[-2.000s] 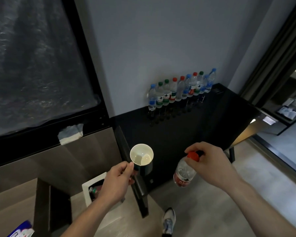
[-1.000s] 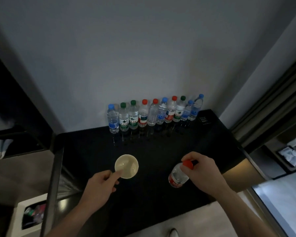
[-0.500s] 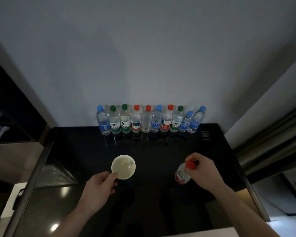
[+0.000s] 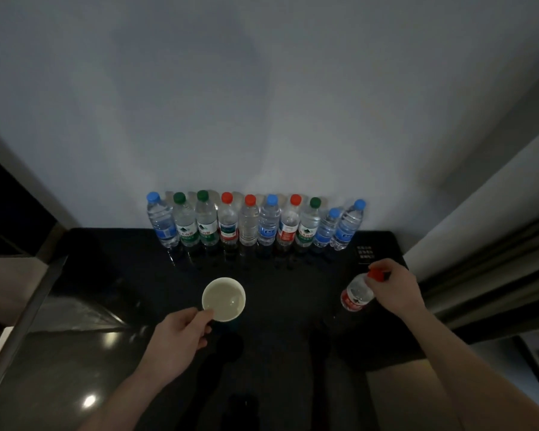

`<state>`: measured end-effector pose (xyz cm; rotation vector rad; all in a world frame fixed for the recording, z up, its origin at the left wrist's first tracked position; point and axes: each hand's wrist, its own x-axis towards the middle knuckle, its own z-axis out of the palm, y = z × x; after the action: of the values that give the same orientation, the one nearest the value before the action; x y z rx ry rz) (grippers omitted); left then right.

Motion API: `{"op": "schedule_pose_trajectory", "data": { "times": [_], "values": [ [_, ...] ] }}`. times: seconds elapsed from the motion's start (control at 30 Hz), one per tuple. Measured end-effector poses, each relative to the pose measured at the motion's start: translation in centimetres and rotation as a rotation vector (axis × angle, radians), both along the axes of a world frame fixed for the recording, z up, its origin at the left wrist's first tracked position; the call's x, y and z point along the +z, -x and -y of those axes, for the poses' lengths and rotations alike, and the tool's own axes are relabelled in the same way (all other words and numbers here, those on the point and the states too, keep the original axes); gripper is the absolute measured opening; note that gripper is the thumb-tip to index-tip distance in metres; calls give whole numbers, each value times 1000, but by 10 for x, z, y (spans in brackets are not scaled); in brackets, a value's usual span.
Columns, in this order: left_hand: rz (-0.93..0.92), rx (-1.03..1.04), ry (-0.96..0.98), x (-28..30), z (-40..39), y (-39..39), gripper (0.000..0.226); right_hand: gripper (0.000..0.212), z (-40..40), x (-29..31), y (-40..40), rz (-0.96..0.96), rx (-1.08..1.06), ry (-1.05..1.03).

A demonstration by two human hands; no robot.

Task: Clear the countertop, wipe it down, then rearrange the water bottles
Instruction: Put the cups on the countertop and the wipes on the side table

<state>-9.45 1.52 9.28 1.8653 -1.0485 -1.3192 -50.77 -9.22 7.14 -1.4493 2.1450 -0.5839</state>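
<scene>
1. We saw the black worktop (image 4: pixel 131 275) standing against a pale wall, with ten water bottles (image 4: pixel 249 223) upright in a close row along its back edge, caps blue, green and red in no sorted order.

2. Our left hand (image 4: pixel 181 340) had its fingers curled round the side of a cream-lined cup (image 4: pixel 224 299), held over the middle of the worktop. Whether the cup's base touched the surface we could not tell.

3. Our right hand (image 4: pixel 395 289) pinched a red-capped bottle (image 4: pixel 357 295) by its cap and neck, near the right end of the worktop and well in front of the row. The bottle leaned to the left; whether it stood on the surface we could not tell.

4. We judged the clearing largely done: apart from the row and the two things in our hands, we made out only a small patch of pale markings (image 4: pixel 365 253) printed near the back right corner.

5. The worktop shone and mirrored the bottles, but the light was dim, so we could not say whether it had been wiped. No cloth was in sight.

6. We judged the rearranging to be what was left: the held bottle had no place in the row, the cup needed a place, and the cap colours were still mixed.
</scene>
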Motion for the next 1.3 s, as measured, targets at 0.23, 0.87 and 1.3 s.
{"op": "schedule_pose_trajectory", "data": {
  "times": [0.23, 0.87, 1.3],
  "values": [
    [18, 112, -47, -12, 21, 62, 44, 27, 95, -27, 67, -56, 27, -8],
    [82, 241, -72, -15, 58, 159, 40, 28, 240, -72, 99, -6, 151, -5],
    [12, 162, -112, -36, 73, 187, 45, 58, 222, -59, 117, 66, 197, -13]
  ]
}}
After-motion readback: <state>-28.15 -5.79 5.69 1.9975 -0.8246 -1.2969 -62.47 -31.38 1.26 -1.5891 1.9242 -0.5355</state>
